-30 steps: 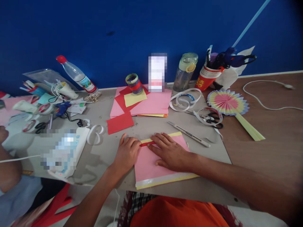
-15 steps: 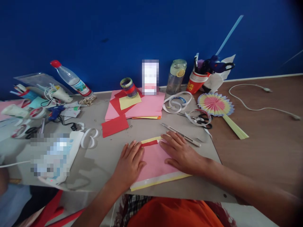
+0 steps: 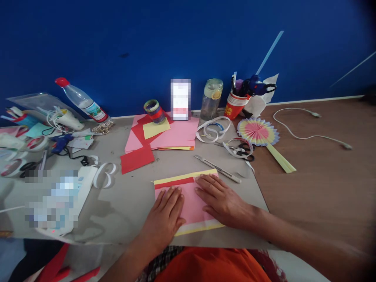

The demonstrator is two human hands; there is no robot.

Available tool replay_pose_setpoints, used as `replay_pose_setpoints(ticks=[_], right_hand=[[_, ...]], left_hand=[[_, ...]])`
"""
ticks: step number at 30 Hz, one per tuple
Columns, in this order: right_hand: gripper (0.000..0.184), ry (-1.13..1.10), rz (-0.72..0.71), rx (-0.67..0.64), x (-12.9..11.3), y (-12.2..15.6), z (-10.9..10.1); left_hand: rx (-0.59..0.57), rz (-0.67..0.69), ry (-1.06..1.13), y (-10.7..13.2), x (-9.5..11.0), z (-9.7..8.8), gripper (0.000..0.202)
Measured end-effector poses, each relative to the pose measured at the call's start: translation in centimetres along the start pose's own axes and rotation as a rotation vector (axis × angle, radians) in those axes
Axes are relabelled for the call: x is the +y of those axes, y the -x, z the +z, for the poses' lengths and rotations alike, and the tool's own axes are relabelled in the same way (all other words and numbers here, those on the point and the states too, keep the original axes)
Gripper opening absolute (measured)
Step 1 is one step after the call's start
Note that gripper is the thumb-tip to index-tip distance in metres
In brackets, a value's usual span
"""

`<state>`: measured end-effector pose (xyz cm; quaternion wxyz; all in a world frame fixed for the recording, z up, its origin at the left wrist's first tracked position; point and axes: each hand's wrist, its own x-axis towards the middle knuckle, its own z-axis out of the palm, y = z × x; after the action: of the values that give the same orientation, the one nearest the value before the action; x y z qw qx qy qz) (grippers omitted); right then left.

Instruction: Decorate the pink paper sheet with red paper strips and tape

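Observation:
Layered sheets of paper (image 3: 192,203) lie at the front of the table, pink on top, with a red strip and a yellow border along the far edge and white and yellow along the near edge. My left hand (image 3: 167,213) rests flat on the left part of the pink sheet, fingers stretched out. On its right part lies my right hand (image 3: 219,197), palm down with fingers extended. Neither hand grips anything. A craft knife (image 3: 217,168) lies just beyond my right hand.
Behind are a red paper piece (image 3: 137,158), pink sheets (image 3: 182,135) bearing a tape roll (image 3: 154,111), a water bottle (image 3: 211,100) and red paper cups (image 3: 235,105). Scissors (image 3: 246,150) and a pleated paper fan (image 3: 258,132) lie right. A plastic bottle (image 3: 85,102) leans at left.
Both hands have slid nearer to me over the paper, uncovering more of its far yellow and red edge. The camera view has shifted slightly.

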<state>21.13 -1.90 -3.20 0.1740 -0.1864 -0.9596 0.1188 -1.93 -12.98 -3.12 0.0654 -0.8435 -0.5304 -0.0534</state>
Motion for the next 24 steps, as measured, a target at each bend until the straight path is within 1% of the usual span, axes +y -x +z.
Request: replay_pose_setpoints(ticks=[3, 6, 11, 13, 15, 18, 19, 20, 22, 24], right_hand=[[0.034, -0.012, 0.01, 0.011, 0.1, 0.4, -0.3], [0.03, -0.038, -0.004, 0.018, 0.2, 0.6, -0.7], [0.026, -0.12, -0.008, 0.039, 0.2, 0.7, -1.3], [0.025, -0.178, -0.001, 0.079, 0.4, 0.8, -1.7], [0.024, -0.195, 0.026, 0.156, 0.6, 0.8, -2.4], [0.025, -0.146, 0.05, 0.285, 0.5, 0.8, -3.2], [0.026, -0.14, 0.025, 0.287, 0.2, 0.8, -3.3], [0.028, -0.149, -0.028, 0.258, -0.1, 0.9, -3.2], [0.029, -0.171, -0.116, 0.125, -0.8, 0.9, -2.6], [0.027, -0.206, -0.18, 0.021, -1.5, 0.9, -1.8]], left_hand=[[-0.049, 0.034, 0.001, 0.1, 0.2, 0.3, 0.046], [-0.068, 0.043, 0.01, 0.2, 0.1, 0.5, 0.046], [-0.035, 0.054, -0.001, 0.7, -0.3, 0.6, 0.045], [-0.031, 0.046, -0.004, 1.0, -0.4, 0.6, 0.045], [-0.036, 0.032, -0.012, 1.3, -0.4, 0.3, 0.045], [-0.039, 0.01, -0.002, 1.7, -0.3, -0.8, 0.041], [-0.035, 0.004, 0.019, 1.7, -0.3, -1.3, 0.039], [-0.022, -0.003, 0.046, 1.7, -0.4, -1.8, 0.036], [0.023, -0.034, 0.099, 1.6, -1.1, -2.7, 0.028], [0.105, -0.1, 0.104, 1.1, -2.8, -3.0, 0.024]])
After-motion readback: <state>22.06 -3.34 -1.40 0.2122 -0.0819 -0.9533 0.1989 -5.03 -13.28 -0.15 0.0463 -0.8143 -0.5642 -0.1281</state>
